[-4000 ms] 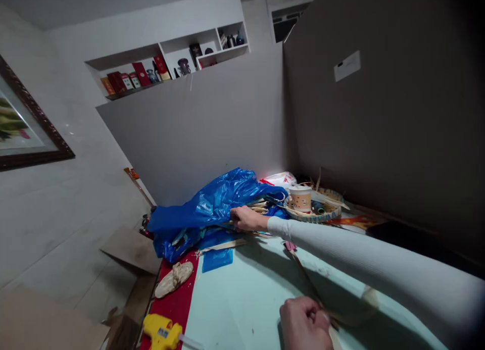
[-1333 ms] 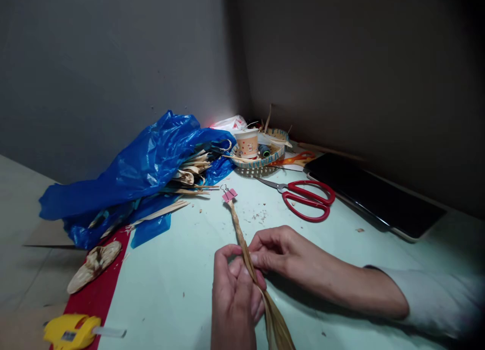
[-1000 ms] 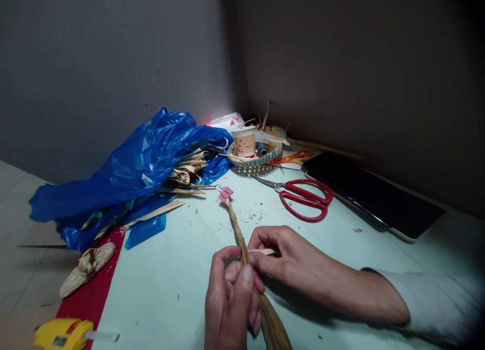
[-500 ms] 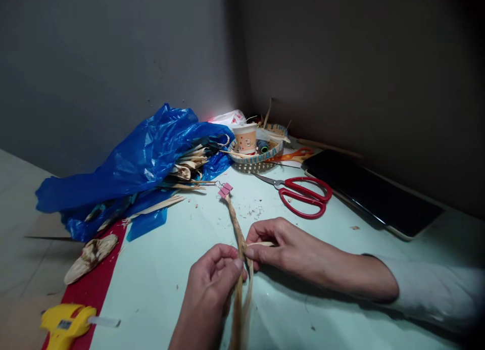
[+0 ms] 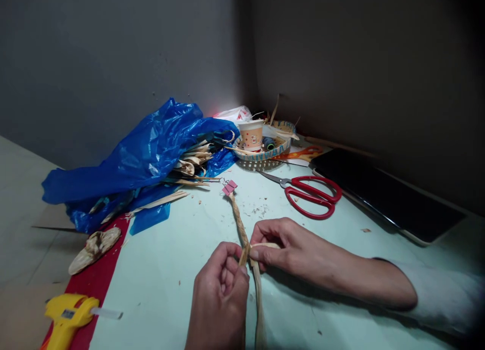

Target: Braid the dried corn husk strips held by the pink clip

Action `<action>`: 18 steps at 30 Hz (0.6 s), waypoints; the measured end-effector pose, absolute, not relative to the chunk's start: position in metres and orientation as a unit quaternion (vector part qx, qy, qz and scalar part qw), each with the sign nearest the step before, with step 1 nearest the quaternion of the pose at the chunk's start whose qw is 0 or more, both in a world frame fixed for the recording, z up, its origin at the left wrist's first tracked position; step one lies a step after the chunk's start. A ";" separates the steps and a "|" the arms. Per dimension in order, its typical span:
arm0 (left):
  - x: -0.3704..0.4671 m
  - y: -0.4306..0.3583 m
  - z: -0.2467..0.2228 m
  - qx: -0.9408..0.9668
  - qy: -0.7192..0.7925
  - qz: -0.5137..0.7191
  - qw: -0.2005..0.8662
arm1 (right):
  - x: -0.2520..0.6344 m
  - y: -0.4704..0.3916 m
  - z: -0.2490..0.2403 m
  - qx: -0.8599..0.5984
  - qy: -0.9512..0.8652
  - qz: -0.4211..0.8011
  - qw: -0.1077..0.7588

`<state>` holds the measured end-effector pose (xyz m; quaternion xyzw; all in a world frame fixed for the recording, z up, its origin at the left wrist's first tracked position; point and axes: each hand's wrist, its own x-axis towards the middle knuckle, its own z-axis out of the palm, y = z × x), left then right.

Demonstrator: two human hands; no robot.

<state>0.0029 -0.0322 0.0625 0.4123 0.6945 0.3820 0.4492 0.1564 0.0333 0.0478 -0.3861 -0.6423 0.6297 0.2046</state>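
Note:
A thin tan braid (image 5: 237, 213) of dried plant strips runs toward me over the pale green table. A pink binder clip (image 5: 229, 187) grips its far end. My left hand (image 5: 223, 289) is closed on one brownish strip (image 5: 244, 255) at the near end of the braid. Opposite it, my right hand (image 5: 282, 246) pinches a paler strip (image 5: 270, 245) that points to the right. Another loose strip (image 5: 259, 304) hangs down from the braid between the hands toward the near edge of the view.
Red-handled scissors (image 5: 312, 196) lie beyond my right hand, beside a black tablet (image 5: 386, 196). A blue plastic bag (image 5: 132, 148) of dried strips sits at left. Behind stands a woven basket (image 5: 246, 155) with a paper cup (image 5: 250, 136). A yellow glue gun (image 5: 70, 314) lies near left.
The left hand has drawn its strip aside, apart from the hanging strip. My right hand keeps its pinch on the pale strip. The whole view has shifted slightly.

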 end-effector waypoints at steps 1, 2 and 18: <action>0.004 -0.032 0.062 0.421 0.694 0.380 0.444 | 0.156 0.033 0.048 -0.387 -0.643 0.628 0.204; 0.005 -0.033 0.061 0.430 0.692 0.378 0.440 | 0.155 0.033 0.048 -0.390 -0.645 0.625 0.205; 0.011 -0.039 0.059 0.508 0.685 0.347 0.390 | 0.153 0.030 0.050 -0.419 -0.672 0.565 0.231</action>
